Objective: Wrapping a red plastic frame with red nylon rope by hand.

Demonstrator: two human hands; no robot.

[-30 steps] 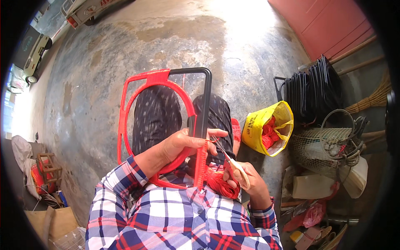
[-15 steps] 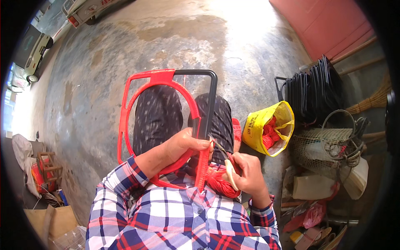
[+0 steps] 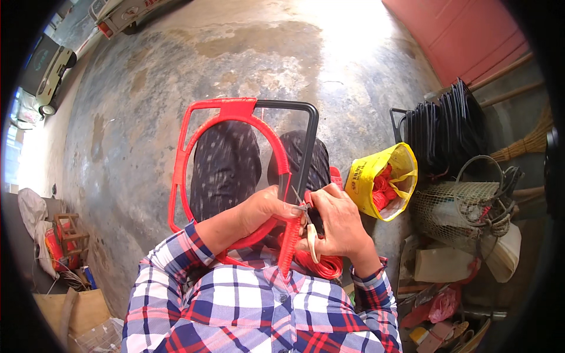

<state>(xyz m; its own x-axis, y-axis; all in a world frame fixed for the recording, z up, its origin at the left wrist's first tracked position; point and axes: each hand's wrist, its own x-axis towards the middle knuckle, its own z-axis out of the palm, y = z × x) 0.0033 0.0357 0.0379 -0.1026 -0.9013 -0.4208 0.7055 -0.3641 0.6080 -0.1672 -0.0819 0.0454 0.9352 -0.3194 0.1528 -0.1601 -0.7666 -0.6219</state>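
Observation:
A black frame [image 3: 310,138] with a round inner ring lies across my lap, much of it wound in red cord [image 3: 237,107]. My left hand [image 3: 258,210] is closed on the right side of the frame, its thumb pressed near where the red winding meets the bare black bar. In my right hand [image 3: 341,222] is a pair of scissors [image 3: 313,242] with cream handles, its blades parted beside the left thumb, at the bar. Whether the blades touch the cord is too small to tell. A hank of red cord [image 3: 322,266] rests in my lap under the right hand.
Right of my knees stands a yellow bag [image 3: 358,187] holding more red cord [image 3: 384,191]. Behind it are several stacked black frames [image 3: 444,126], a wire mesh basket [image 3: 450,206] and a straw broom [image 3: 524,146]. A small wooden stool [image 3: 70,237] stands at left.
My right hand has moved left and up with the scissors, bringing the blades against the bar beside my left thumb. The frame has shifted slightly right.

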